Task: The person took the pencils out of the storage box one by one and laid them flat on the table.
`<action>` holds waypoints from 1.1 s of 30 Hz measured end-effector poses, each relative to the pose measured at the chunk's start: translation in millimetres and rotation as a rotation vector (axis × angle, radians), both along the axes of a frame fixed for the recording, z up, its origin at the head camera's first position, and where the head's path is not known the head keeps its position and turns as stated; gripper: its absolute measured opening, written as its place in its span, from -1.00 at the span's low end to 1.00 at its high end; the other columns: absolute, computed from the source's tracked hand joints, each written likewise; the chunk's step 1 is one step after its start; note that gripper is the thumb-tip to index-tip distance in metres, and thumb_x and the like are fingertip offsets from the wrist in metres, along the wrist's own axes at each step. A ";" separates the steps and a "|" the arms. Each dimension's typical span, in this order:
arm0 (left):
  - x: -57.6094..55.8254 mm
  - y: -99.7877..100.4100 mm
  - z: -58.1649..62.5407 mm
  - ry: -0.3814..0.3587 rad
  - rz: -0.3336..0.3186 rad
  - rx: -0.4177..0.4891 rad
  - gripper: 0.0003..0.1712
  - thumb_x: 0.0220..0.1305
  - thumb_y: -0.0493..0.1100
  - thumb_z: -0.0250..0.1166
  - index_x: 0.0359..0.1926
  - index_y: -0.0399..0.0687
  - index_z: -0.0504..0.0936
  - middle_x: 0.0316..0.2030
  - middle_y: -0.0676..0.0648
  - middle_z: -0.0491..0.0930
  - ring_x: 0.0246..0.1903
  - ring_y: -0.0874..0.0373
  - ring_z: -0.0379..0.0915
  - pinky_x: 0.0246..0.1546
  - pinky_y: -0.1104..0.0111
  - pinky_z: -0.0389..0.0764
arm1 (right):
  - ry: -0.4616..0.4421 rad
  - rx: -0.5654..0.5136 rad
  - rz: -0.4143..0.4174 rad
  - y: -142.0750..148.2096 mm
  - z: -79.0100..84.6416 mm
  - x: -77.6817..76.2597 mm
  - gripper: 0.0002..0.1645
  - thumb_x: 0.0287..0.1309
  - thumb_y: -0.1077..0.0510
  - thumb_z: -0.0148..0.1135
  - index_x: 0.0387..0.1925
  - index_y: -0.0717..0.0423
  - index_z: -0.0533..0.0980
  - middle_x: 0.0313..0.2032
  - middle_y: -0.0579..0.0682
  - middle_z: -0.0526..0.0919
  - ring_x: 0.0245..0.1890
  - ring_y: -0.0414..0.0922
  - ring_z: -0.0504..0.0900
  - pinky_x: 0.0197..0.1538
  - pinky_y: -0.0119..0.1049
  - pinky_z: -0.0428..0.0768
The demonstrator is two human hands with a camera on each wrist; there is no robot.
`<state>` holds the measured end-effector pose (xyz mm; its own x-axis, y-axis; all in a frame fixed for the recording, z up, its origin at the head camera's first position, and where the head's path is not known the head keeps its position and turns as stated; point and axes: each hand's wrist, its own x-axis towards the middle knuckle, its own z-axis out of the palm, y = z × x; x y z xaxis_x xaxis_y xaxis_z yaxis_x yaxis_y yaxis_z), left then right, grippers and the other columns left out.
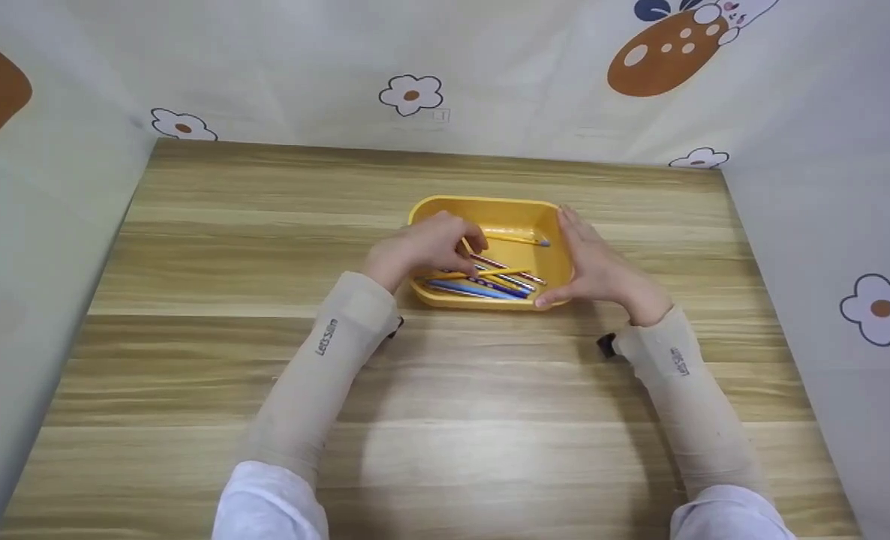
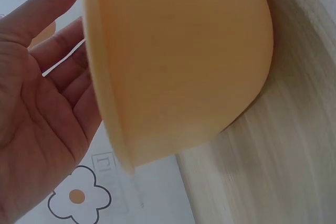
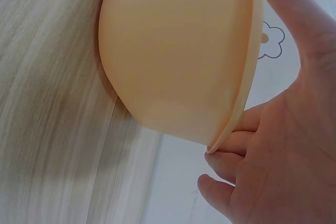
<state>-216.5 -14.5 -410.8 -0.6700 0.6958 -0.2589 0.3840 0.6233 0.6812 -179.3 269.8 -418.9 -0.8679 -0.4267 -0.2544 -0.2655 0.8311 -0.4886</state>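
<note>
A yellow plastic bin (image 1: 445,303) stands on the table and holds several pencils (image 1: 490,287), most of them heaped toward its front side. One yellow pencil (image 1: 516,238) lies apart, near the back wall. My left hand (image 1: 434,244) reaches over the left rim into the bin, its thumb and forefinger apart just above the heap. In the left wrist view the bin's wall (image 2: 184,61) hides those fingertips. My right hand (image 1: 599,266) holds the bin's right end, thumb at the front corner and fingers at the back corner. The right wrist view shows fingers (image 3: 231,156) against the rim.
The wood-grain table (image 1: 475,450) extends around the bin. Pale printed sheets with flowers (image 1: 411,95) form walls behind and at both sides. A small black piece (image 1: 608,345) sticks out at the right wrist.
</note>
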 end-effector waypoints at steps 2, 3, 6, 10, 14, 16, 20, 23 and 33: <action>-0.8 1.8 -2.4 -0.010 -0.005 -0.007 -0.56 0.23 -0.15 0.43 0.11 -0.15 0.63 0.08 -0.11 0.66 0.02 0.07 0.63 0.16 0.24 0.61 | -0.002 -0.001 0.003 0.0 -0.4 -0.5 0.82 -0.41 -0.39 0.64 0.55 0.26 -0.36 0.58 0.24 -0.36 0.59 0.18 -0.33 0.60 0.14 -0.17; -1.2 2.6 -3.4 -0.015 -0.008 -0.009 -0.57 0.22 -0.15 0.43 0.11 -0.15 0.64 0.07 -0.11 0.66 0.02 0.08 0.64 0.16 0.24 0.61 | -0.001 -0.001 0.003 -0.3 -0.3 -0.5 0.82 -0.41 -0.39 0.64 0.55 0.26 -0.36 0.58 0.24 -0.36 0.59 0.17 -0.33 0.60 0.13 -0.17; -2.1 4.1 -7.5 -0.026 -0.012 -0.010 -0.58 0.22 -0.17 0.44 0.10 -0.13 0.65 0.06 -0.10 0.67 0.02 0.08 0.64 0.16 0.25 0.62 | 0.003 0.004 0.003 -0.5 -0.8 -0.9 0.82 -0.42 -0.40 0.64 0.55 0.27 -0.36 0.57 0.25 -0.35 0.59 0.18 -0.32 0.60 0.13 -0.17; -3.0 4.7 -12.2 -0.037 -0.020 -0.006 -0.63 0.23 -0.20 0.43 0.06 -0.14 0.66 0.03 -0.10 0.69 0.01 0.07 0.65 0.14 0.26 0.63 | 0.009 0.003 0.005 -1.1 -1.3 -1.3 0.82 -0.42 -0.40 0.63 0.55 0.27 -0.35 0.57 0.27 -0.32 0.59 0.17 -0.32 0.60 0.13 -0.16; -4.2 3.9 -17.1 -0.034 -0.029 -0.006 -0.67 0.24 -0.22 0.41 0.03 -0.14 0.67 -0.04 -0.10 0.71 -0.02 0.06 0.64 0.11 0.26 0.64 | 0.014 -0.006 0.009 -1.2 -1.7 -0.9 0.82 -0.41 -0.39 0.64 0.55 0.28 -0.35 0.57 0.26 -0.34 0.59 0.17 -0.33 0.61 0.12 -0.18; -4.6 2.6 -20.2 -0.031 -0.033 -0.006 -0.69 0.23 -0.23 0.42 0.01 -0.15 0.67 -0.07 -0.10 0.71 -0.04 0.06 0.64 0.09 0.27 0.64 | 0.012 -0.013 0.011 -1.1 -2.1 -0.7 0.81 -0.40 -0.36 0.64 0.55 0.29 -0.35 0.57 0.25 -0.35 0.59 0.18 -0.34 0.60 0.13 -0.19; -5.3 0.0 -25.6 -0.031 -0.025 -0.013 -0.71 0.22 -0.23 0.42 -0.03 -0.16 0.68 -0.11 -0.11 0.71 -0.08 0.08 0.65 0.05 0.30 0.65 | 0.005 -0.020 0.013 -1.5 -2.0 -0.6 0.79 -0.38 -0.32 0.66 0.54 0.30 -0.36 0.58 0.24 -0.37 0.59 0.19 -0.34 0.60 0.14 -0.19; -6.1 -0.3 -28.3 -0.029 -0.016 -0.024 -0.74 0.21 -0.24 0.43 -0.07 -0.14 0.69 -0.14 -0.10 0.71 -0.11 0.09 0.63 0.04 0.30 0.65 | -0.001 -0.018 0.001 -1.8 -1.1 -0.6 0.80 -0.38 -0.32 0.66 0.55 0.27 -0.36 0.58 0.22 -0.37 0.59 0.18 -0.33 0.60 0.14 -0.18; -5.5 6.1 -35.8 0.024 -0.055 -0.071 -0.82 0.20 -0.30 0.41 -0.16 -0.11 0.65 -0.25 -0.05 0.65 -0.22 0.14 0.53 -0.08 0.33 0.62 | -0.006 0.020 -0.006 0.0 0.7 -2.0 0.82 -0.41 -0.39 0.63 0.56 0.22 -0.38 0.58 0.17 -0.40 0.59 0.19 -0.32 0.59 0.16 -0.16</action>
<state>-222.0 -8.4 -446.7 -0.6381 0.7118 -0.2935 0.4343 0.6475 0.6262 -181.3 269.8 -418.1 -0.8691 -0.4160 -0.2677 -0.2573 0.8423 -0.4735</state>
